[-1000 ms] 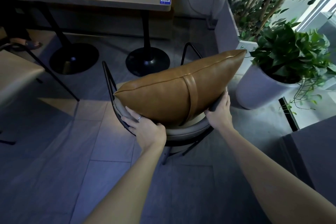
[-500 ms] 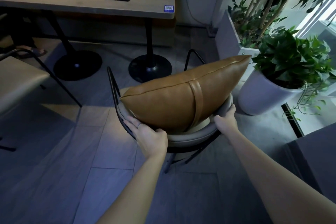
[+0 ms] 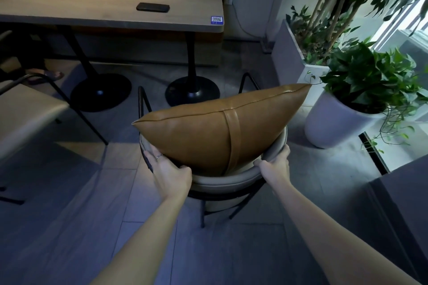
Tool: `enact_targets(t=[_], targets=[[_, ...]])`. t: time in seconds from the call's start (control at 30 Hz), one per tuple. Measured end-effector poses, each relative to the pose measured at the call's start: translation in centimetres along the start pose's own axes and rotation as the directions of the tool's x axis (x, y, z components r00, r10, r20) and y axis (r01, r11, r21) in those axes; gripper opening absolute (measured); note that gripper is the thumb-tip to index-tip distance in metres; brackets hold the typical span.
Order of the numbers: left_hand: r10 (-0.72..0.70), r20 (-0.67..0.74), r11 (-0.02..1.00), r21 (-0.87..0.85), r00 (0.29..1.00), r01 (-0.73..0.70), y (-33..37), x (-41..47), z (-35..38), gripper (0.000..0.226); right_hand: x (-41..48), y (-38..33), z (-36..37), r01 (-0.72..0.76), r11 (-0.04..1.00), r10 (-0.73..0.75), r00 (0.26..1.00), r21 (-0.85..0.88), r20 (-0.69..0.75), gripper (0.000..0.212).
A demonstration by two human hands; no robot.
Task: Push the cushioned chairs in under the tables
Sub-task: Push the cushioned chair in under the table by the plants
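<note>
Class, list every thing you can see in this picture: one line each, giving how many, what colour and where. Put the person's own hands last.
Chair: one, beige back on black frame, centre, short of the table.
Cushion: one, tan leather with strap, standing on the chair.
Table: one, light wood, two black pedestal bases, upper left.
Phone: one, black, flat on the table.
Sticker: one, blue and white, table's right corner.
Second chair: one, beige, left edge.
Potted plants: two, green; round white pot and pale rectangular planter, right.
Left hand: gripping the chair back's left side.
Right hand: gripping its right side.
</note>
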State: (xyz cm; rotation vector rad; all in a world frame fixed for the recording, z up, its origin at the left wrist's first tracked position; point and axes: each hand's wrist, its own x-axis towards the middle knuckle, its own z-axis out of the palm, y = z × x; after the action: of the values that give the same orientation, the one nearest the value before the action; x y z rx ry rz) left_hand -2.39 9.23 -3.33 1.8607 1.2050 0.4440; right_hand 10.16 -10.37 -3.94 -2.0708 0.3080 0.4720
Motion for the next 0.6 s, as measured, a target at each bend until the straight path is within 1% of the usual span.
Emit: enact_targets(t=[0.13, 0.2, 0.3, 0.37, 0.43, 0.53, 0.6], targets=[[0.024, -0.002, 0.999, 0.031, 1.000, -0.024, -0.6, 2.4, -1.7, 0.094, -0.3, -0.1, 2.7, 0.010, 1.000, -0.011, 1.000, -0.012, -0.019, 0.113], [0.042, 0.002, 0.998, 0.045, 0.999, -0.042, -1.0, 4.1, -2.6, 0.088, -0.4, -0.3, 4.0, 0.012, 1.000, -0.012, 1.000, -0.010, -0.026, 0.114], [0.051, 0.008, 0.997, 0.064, 0.999, -0.052, -1.8, 6.9, -3.7, 0.070, -0.8, -1.1, 6.2, 0.012, 1.000, -0.012, 1.000, 0.002, -0.028, 0.117], [0.101, 0.001, 0.994, 0.053, 0.995, -0.101, -2.4, 8.8, -4.3, 0.067, -0.9, -1.8, 7.7, 0.012, 1.000, -0.012, 1.000, 0.003, -0.024, 0.119], [0.138, -0.003, 0.990, 0.037, 0.990, -0.138, -2.7, 10.5, -5.0, 0.069, -0.8, -2.6, 9.1, 0.011, 1.000, -0.011, 1.000, 0.011, -0.016, 0.120], [0.140, 0.001, 0.990, 0.030, 0.990, -0.140, -2.6, 12.9, -6.0, 0.087, -0.6, -3.9, 11.0, 0.021, 0.999, -0.021, 1.000, 0.035, 0.008, 0.124], [0.147, 0.007, 0.989, 0.019, 0.989, -0.147, -2.3, 14.3, -6.6, 0.087, -0.1, -4.7, 11.9, 0.025, 0.997, -0.027, 0.999, 0.070, 0.029, 0.125]])
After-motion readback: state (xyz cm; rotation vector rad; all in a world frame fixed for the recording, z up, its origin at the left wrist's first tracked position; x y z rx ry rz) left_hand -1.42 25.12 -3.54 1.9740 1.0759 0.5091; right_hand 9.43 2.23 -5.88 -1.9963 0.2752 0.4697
